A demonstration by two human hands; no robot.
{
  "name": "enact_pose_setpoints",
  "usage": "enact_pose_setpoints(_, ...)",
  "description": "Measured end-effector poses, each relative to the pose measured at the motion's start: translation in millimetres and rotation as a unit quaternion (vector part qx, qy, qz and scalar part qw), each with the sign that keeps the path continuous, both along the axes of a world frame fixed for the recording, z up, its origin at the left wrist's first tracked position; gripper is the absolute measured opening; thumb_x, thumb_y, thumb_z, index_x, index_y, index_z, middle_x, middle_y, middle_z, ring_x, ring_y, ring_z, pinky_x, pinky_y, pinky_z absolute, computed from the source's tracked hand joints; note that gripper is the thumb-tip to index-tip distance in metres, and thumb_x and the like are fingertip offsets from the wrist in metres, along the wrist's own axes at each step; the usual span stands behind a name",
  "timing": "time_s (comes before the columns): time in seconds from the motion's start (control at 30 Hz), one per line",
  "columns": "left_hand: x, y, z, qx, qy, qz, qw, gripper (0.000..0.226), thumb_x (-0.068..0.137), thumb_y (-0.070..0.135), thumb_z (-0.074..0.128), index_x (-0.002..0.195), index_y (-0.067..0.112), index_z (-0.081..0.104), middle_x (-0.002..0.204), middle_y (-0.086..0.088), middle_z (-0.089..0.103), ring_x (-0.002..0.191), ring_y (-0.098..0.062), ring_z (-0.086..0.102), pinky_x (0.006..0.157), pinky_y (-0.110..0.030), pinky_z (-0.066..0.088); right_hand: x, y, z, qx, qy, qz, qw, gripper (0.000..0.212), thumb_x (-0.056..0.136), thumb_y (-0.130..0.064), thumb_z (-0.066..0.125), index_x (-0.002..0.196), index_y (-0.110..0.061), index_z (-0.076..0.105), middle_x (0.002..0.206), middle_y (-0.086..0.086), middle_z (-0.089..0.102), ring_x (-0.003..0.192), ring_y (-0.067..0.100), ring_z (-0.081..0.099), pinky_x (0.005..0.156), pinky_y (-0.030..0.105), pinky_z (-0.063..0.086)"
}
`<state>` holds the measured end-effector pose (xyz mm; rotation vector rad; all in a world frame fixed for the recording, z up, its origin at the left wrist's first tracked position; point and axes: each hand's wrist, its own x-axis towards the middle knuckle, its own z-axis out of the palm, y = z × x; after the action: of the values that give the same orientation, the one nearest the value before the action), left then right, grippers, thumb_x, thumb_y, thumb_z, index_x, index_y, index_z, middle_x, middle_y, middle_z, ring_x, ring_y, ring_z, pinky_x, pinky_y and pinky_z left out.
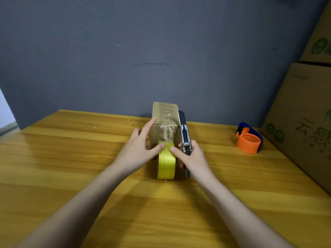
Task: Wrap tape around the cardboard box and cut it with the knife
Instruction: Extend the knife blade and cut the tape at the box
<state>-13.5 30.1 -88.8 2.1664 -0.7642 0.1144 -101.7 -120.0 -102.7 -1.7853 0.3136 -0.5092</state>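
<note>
A small cardboard box [165, 117] stands upright at the middle of the wooden table [71, 158], with old tape on its near face. A yellow tape roll [166, 164] stands on edge against the box's near side. My left hand [139, 149] has spread fingers, its thumb pressing the top of the roll and its index finger touching the box's left edge. My right hand [192, 156] grips a grey utility knife [184, 133] that points up along the box's right side, while its thumb also rests on the roll.
An orange and blue tape dispenser [249, 139] sits at the right of the table. Large printed cardboard cartons [302, 111] are stacked along the right edge. A dark grey wall [143, 51] stands behind the table.
</note>
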Motion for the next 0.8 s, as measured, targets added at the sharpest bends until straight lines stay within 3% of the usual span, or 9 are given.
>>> enact_pose_setpoints(0.17, 8.8, -3.1, -4.6, -0.026, -0.099, -0.018, 0.995, 0.076, 0.075, 0.053, 0.061, 0.141, 0.044, 0.025, 0.144, 0.003, 0.021, 0.137, -0.019, 0.022, 0.110, -0.036, 0.025, 0.7, -0.8, -0.1, 0.023, -0.011, 0.013, 1.000, 0.026, 0.081, -0.021, 0.072, 0.091, -0.013, 0.049, 0.064, -0.002, 0.051, 0.039, 0.007, 0.042, 0.042, 0.021, 0.037)
enact_pose_setpoints(0.3, 17.4, -5.1, -9.5, -0.003, -0.096, -0.076, 0.993, 0.081, 0.070, 0.067, 0.046, 0.144, 0.041, 0.022, 0.157, 0.016, 0.011, 0.143, -0.004, 0.000, 0.114, -0.037, 0.011, 1.5, -0.5, -2.4, 0.028, -0.014, 0.018, 0.999, 0.026, 0.081, -0.021, 0.072, 0.091, -0.012, 0.050, 0.063, -0.001, 0.050, 0.038, 0.008, 0.042, 0.040, 0.022, 0.037)
enact_pose_setpoints(0.37, 21.3, -4.4, -12.7, -0.006, -0.079, -0.080, 0.994, 0.082, 0.070, 0.070, 0.044, 0.143, 0.041, 0.022, 0.156, 0.019, 0.011, 0.144, -0.004, -0.002, 0.114, -0.038, 0.009, 0.8, -0.6, -3.5, 0.026, -0.012, 0.023, 0.999, 0.025, 0.081, -0.023, 0.071, 0.090, -0.013, 0.050, 0.063, -0.003, 0.050, 0.039, 0.007, 0.043, 0.041, 0.021, 0.038)
enact_pose_setpoints(0.6, 18.0, -6.3, -17.5, -0.085, 0.020, -0.117, 0.989, 0.084, 0.066, 0.064, 0.059, 0.140, 0.043, 0.024, 0.150, 0.028, 0.009, 0.137, -0.004, 0.022, 0.109, -0.039, 0.035, -3.4, 1.0, -7.2, 0.038, -0.005, 0.030, 0.999, 0.024, 0.083, -0.027, 0.069, 0.090, -0.015, 0.051, 0.067, -0.006, 0.052, 0.041, 0.007, 0.044, 0.044, 0.023, 0.040)
enact_pose_setpoints(0.7, 19.0, -4.2, -17.2, -0.062, -0.002, -0.101, 0.993, 0.085, 0.066, 0.067, 0.058, 0.140, 0.047, 0.023, 0.151, 0.029, 0.009, 0.132, -0.009, 0.035, 0.101, -0.041, 0.045, -3.6, 3.4, -7.8, 0.038, -0.002, 0.024, 0.999, 0.024, 0.084, -0.027, 0.068, 0.093, -0.014, 0.051, 0.069, -0.004, 0.052, 0.042, 0.007, 0.045, 0.045, 0.024, 0.040)
enact_pose_setpoints(0.8, 19.7, -1.3, -15.4, -0.045, -0.008, -0.090, 0.995, 0.089, 0.063, 0.070, 0.057, 0.141, 0.048, 0.021, 0.152, 0.029, 0.008, 0.097, -0.011, 0.058, 0.077, -0.035, 0.056, -2.3, 5.7, -8.1, 0.034, -0.005, 0.018, 0.999, 0.023, 0.085, -0.026, 0.068, 0.092, -0.014, 0.050, 0.068, -0.003, 0.052, 0.041, 0.007, 0.045, 0.045, 0.023, 0.040)
